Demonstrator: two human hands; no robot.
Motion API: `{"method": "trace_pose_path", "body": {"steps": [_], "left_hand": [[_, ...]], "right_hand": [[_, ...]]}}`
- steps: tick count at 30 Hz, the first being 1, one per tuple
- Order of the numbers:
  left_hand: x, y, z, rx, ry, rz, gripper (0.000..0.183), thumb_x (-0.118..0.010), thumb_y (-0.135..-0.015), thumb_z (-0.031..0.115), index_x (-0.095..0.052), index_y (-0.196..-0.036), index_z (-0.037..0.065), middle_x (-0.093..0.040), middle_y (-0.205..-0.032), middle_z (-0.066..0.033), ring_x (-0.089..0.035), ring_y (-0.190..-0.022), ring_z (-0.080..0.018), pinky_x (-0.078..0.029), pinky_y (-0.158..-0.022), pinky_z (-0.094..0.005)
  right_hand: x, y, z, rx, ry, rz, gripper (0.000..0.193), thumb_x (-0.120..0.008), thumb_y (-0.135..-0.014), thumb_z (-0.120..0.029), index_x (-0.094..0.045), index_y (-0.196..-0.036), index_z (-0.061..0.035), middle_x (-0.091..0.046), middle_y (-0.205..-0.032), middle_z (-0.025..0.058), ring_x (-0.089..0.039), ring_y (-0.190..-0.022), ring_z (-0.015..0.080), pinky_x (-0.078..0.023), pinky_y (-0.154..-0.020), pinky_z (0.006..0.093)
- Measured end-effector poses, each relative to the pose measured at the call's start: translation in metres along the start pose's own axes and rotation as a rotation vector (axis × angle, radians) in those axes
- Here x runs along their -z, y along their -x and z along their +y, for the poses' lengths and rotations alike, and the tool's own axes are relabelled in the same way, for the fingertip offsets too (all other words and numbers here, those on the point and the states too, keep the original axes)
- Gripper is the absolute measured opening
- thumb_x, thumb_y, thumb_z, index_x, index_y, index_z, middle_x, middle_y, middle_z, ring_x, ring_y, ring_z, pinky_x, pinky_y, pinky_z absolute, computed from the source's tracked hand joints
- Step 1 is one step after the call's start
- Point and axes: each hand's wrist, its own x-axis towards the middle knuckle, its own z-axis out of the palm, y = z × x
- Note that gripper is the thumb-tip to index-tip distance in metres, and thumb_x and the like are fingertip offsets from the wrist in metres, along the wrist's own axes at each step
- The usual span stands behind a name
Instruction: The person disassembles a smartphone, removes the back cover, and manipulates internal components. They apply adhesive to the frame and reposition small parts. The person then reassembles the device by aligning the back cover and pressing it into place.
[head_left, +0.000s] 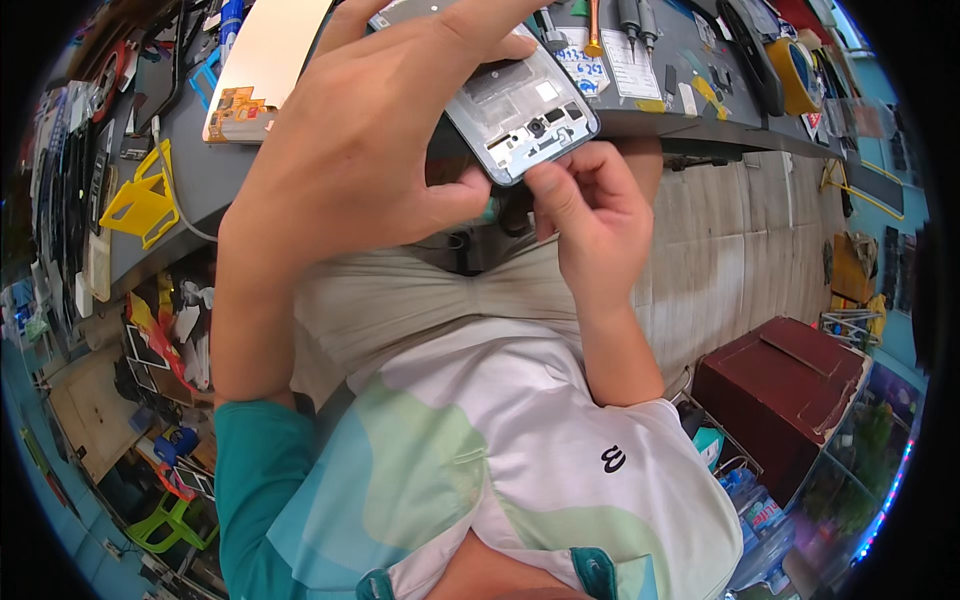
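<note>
the left hand (370, 150) arches over an opened smartphone frame (515, 118), gripping it at the grey desk's (215, 180) near edge; the right hand (600, 205) curls at its lower end, pinch unclear. a dark red case (775, 400) stands on pale floor (720, 230).

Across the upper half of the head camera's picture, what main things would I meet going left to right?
Yellow plastic stand → pale flat panel with gold-brown flex circuit → the person's left hand → opened phone → right hand → yellow roll, seemingly tape.
</note>
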Motion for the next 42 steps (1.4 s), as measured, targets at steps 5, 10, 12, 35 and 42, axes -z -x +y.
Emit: {"method": "trace_pose_path", "body": {"steps": [5,10,12,35,42], "left_hand": [[-0.007,0.000,-0.013,-0.090,0.047,0.077,0.111,-0.085,-0.066,0.018,-0.039,-0.166,0.004,-0.079,-0.127,-0.0159,-0.074,-0.120,-0.0271,-0.034,-0.122,-0.0494],[-0.005,-0.001,-0.003,-0.087,0.074,0.097,0.110,-0.084,-0.066,0.018,-0.039,-0.165,0.004,-0.078,-0.128,-0.0151,-0.074,-0.121,-0.0271,-0.035,-0.122,-0.0494],[-0.001,0.001,-0.006,-0.080,0.074,0.058,0.109,-0.084,-0.067,0.018,-0.040,-0.165,0.004,-0.078,-0.128,-0.0146,-0.073,-0.121,-0.0270,-0.035,-0.122,-0.0493],[-0.001,0.005,-0.014,-0.055,0.069,0.014,0.111,-0.087,-0.067,0.022,-0.039,-0.166,0.005,-0.078,-0.129,-0.0143,-0.072,-0.124,-0.0251,-0.033,-0.124,-0.0484],[-0.007,0.003,-0.016,-0.126,0.104,0.097,0.109,-0.086,-0.067,0.018,-0.041,-0.165,0.005,-0.078,-0.127,-0.0147,-0.074,-0.122,-0.0251,-0.034,-0.123,-0.0485]], "right_hand": [[0.018,-0.016,0.003,-0.081,-0.229,0.024,0.018,-0.080,-0.101,-0.016,-0.070,-0.102,-0.0008,-0.068,-0.078,0.0010,-0.053,-0.056,0.0048,-0.041,-0.050,0.0212],[0.021,-0.022,0.003,-0.112,-0.323,0.098,0.021,-0.070,-0.108,-0.021,-0.070,-0.104,-0.0002,-0.064,-0.074,0.0015,-0.051,-0.054,0.0066,-0.041,-0.048,0.0231],[0.032,-0.032,0.006,-0.130,-0.357,0.109,0.025,-0.064,-0.112,-0.024,-0.070,-0.107,0.0004,-0.063,-0.075,0.0027,-0.049,-0.052,0.0079,-0.042,-0.047,0.0240],[0.007,-0.001,-0.003,-0.069,-0.041,-0.080,0.019,-0.087,-0.093,-0.008,-0.071,-0.098,0.0009,-0.073,-0.084,0.0020,-0.060,-0.067,0.0025,-0.046,-0.057,0.0185],[0.022,-0.010,0.000,-0.089,-0.170,-0.015,0.013,-0.077,-0.102,-0.011,-0.072,-0.101,0.0001,-0.071,-0.082,0.0039,-0.058,-0.061,0.0045,-0.044,-0.052,0.0200]]}}
